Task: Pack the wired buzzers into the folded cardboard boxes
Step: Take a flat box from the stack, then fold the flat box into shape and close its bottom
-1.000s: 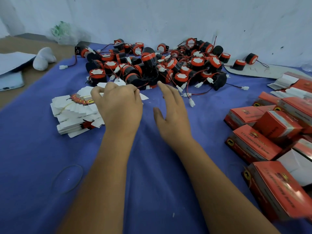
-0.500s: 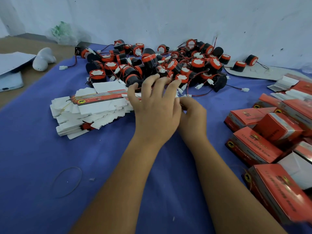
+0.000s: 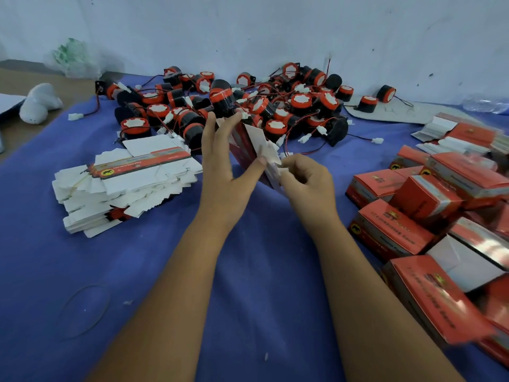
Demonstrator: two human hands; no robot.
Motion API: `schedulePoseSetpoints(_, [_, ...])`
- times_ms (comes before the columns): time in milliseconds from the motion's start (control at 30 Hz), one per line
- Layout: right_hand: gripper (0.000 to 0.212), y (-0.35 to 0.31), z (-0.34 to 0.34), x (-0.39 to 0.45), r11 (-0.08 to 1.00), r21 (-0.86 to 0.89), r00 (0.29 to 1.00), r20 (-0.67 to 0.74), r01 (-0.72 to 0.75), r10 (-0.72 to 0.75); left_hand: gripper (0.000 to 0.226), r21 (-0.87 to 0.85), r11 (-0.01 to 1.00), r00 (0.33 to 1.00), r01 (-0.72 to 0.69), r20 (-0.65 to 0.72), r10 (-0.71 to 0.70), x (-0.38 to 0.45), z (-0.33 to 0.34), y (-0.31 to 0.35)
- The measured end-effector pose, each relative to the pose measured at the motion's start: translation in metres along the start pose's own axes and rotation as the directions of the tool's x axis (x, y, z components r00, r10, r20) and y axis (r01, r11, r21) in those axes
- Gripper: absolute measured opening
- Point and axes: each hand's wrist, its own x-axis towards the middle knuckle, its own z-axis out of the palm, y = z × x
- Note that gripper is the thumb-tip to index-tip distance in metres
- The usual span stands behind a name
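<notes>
Gold "ST" logo on a red box (image 3: pixel 391 230); remaining print too blurred.

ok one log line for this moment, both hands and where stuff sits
left hand holds flat box | right hand pinches its white flap | buzzers piled behind | flat stack left | packed boxes right
</notes>
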Motion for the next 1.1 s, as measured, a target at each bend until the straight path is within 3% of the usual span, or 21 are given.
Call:
schedulePoseSetpoints(100, [0.017, 0.003, 0.002, 0.001, 0.983, -0.165, 0.997, 0.013, 0.075, -0.074, 0.066, 0.025, 1.0, 1.0, -0.009, -0.001, 0.009, -0.002, 0.0, 0.002])
schedulePoseSetpoints(200, [0.018, 0.004, 0.003, 0.002, 0.973, -0.218, 0.994, -0.071, 0.07, -0.087, 0.077, 0.182, 0.977, 0.994, -0.11, 0.016, 0.109, -0.003, -0.003, 0.005])
schedulePoseSetpoints(333, [0.023, -0.003, -0.003, 0.004, 0.997, -0.041, 0.974, -0.219, -0.06, 0.05, 0.093, 0.299, 0.917, 0.964, -0.262, 0.121, 0.236, -0.003, -0.004, 0.007])
schedulePoseSetpoints(433, [0.024, -0.006, -0.009, 0.008, 0.974, 0.148, 0.926, -0.314, -0.17, 0.209, 0.098, 0.306, 0.921, 0.962, -0.242, 0.202, 0.186, -0.006, -0.003, 0.005])
schedulePoseSetpoints(567, [0.029, -0.012, -0.013, 0.006, 0.861, 0.471, 0.87, -0.324, -0.193, 0.372, 0.073, 0.172, 0.976, 0.976, -0.134, 0.191, 0.101, -0.008, 0.001, 0.006])
schedulePoseSetpoints(633, [0.026, -0.016, -0.011, 0.007, 0.83, 0.543, 0.905, -0.279, -0.127, 0.321, 0.057, 0.007, 1.0, 0.99, -0.016, 0.139, 0.014, -0.008, 0.002, 0.01])
schedulePoseSetpoints(700, [0.011, -0.02, -0.006, 0.008, 0.832, 0.543, 0.959, -0.164, -0.109, 0.233, 0.045, -0.16, 0.978, 0.987, 0.132, 0.109, -0.116, -0.008, 0.003, 0.012])
schedulePoseSetpoints(833, [0.028, -0.022, 0.008, 0.003, 0.816, 0.559, 0.989, 0.055, -0.146, 0.14, 0.035, -0.348, 0.901, 0.966, 0.26, 0.108, -0.236, -0.008, 0.004, 0.01])
schedulePoseSetpoints(1100, [0.029, -0.021, 0.017, 0.0, 0.841, 0.509, 0.981, 0.031, -0.181, 0.192, 0.043, -0.438, 0.861, 0.964, 0.257, 0.058, -0.258, -0.007, 0.011, 0.004])
